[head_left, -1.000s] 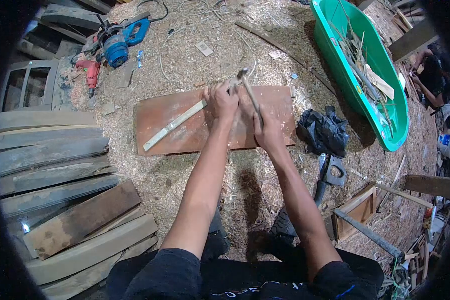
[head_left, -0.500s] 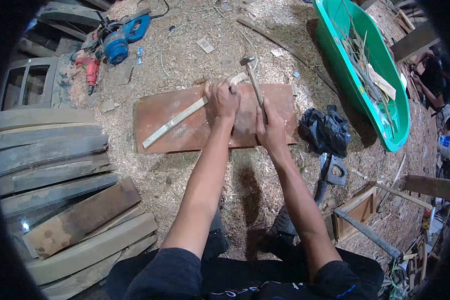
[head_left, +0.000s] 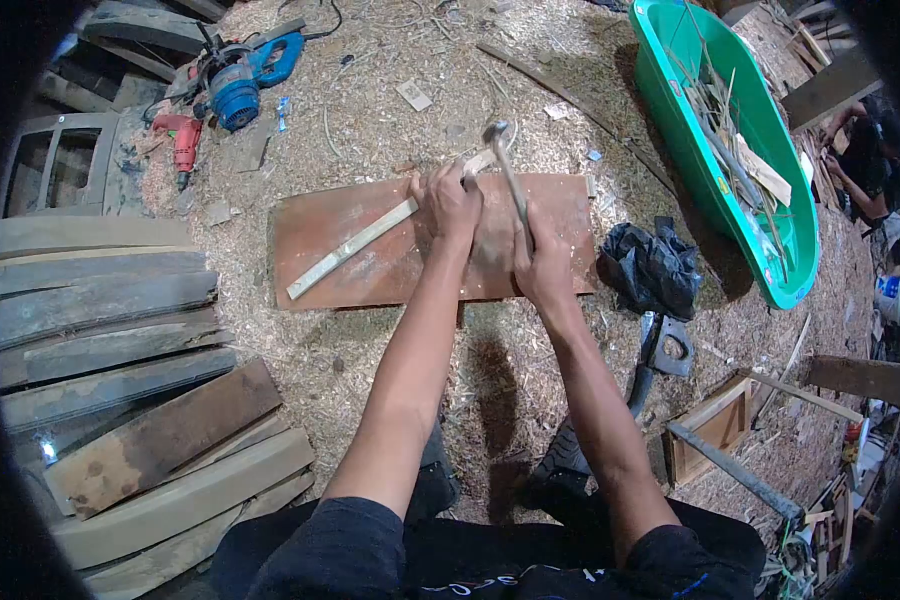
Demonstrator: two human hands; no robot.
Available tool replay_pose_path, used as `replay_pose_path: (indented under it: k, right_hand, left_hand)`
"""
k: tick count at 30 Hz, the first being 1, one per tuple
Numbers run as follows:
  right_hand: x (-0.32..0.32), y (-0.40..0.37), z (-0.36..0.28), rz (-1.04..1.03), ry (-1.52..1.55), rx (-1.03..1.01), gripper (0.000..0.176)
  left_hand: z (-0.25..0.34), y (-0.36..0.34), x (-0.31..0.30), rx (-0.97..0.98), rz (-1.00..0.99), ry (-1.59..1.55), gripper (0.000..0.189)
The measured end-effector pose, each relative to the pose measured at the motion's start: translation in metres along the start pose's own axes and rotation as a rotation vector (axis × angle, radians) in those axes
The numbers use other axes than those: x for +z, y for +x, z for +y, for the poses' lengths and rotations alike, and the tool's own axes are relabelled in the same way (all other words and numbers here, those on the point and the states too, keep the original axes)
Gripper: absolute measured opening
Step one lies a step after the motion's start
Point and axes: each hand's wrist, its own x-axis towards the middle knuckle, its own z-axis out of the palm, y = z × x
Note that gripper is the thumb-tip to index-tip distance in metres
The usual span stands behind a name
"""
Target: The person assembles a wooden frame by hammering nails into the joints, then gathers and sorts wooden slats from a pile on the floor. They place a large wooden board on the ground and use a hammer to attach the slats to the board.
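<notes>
My left grip [head_left: 450, 203] clenched the pale strip [head_left: 350, 247] on the red-brown board [head_left: 315, 225], my right grip [head_left: 542, 262] clenched the hammer [head_left: 506, 168]; the floor [head_left: 390, 365] was sawdust-strewn, planks [head_left: 110, 300] stacked nearby

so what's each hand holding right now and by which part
The right hand grips the metal-headed hammer low on its thin handle; the left hand clamps the pale flat wooden strip near its far end, on the reddish-brown board.

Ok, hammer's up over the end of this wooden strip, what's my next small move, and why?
Probably a short tap with the hammer onto the far end of the wooden strip: its head hangs above it, while the left hand pins the strip to the board beside that spot.
</notes>
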Motion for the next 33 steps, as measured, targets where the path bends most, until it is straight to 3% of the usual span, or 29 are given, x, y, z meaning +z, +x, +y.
replay_pose_path:
  k: [3, 5, 8, 11, 13, 16, 17, 20, 23, 26, 29, 33]
  right_hand:
    - [0.004, 0.000, 0.001, 0.119, 0.064, -0.098, 0.036]
    - [0.009, -0.003, 0.013, 0.084, -0.008, -0.109, 0.036]
    - [0.009, -0.007, 0.020, -0.083, -0.114, 0.046, 0.036]
    - [0.004, -0.003, 0.003, 0.077, 0.071, -0.072, 0.036]
    - [0.007, -0.007, 0.007, 0.043, 0.007, -0.072, 0.036]
    - [0.003, -0.002, 0.009, -0.065, -0.114, -0.002, 0.036]
    - [0.002, -0.002, 0.010, -0.116, -0.159, 0.043, 0.037]
    - [0.003, -0.001, -0.004, 0.111, 0.027, -0.076, 0.036]
    - [0.004, -0.009, 0.003, -0.038, 0.022, 0.060, 0.036]
    - [0.012, -0.006, 0.015, -0.040, -0.089, -0.026, 0.036]
    - [0.002, 0.001, -0.013, 0.070, 0.032, -0.027, 0.037]
    - [0.001, -0.003, 0.002, -0.068, -0.050, 0.094, 0.038]
  left_hand:
    - [-0.012, -0.003, 0.008, 0.027, 0.026, 0.018, 0.025]
    - [-0.007, -0.001, 0.005, 0.026, 0.005, 0.029, 0.025]
    - [-0.002, 0.002, 0.003, 0.008, -0.026, 0.048, 0.026]
    - [-0.013, -0.003, 0.011, 0.017, 0.001, 0.047, 0.026]
    - [-0.013, -0.002, 0.010, 0.066, 0.067, 0.022, 0.027]
    - [0.006, 0.005, -0.007, -0.060, -0.165, 0.095, 0.028]
    - [0.004, 0.004, -0.005, -0.031, -0.107, 0.091, 0.027]
    - [-0.012, -0.001, 0.009, 0.031, 0.001, 0.078, 0.026]
    - [-0.010, 0.000, 0.006, 0.020, -0.029, 0.070, 0.029]
    - [-0.004, 0.002, 0.003, -0.006, -0.054, 0.055, 0.029]
    - [-0.015, -0.003, 0.008, 0.023, -0.030, 0.033, 0.029]
    - [-0.004, 0.002, 0.002, 0.013, -0.052, 0.087, 0.027]
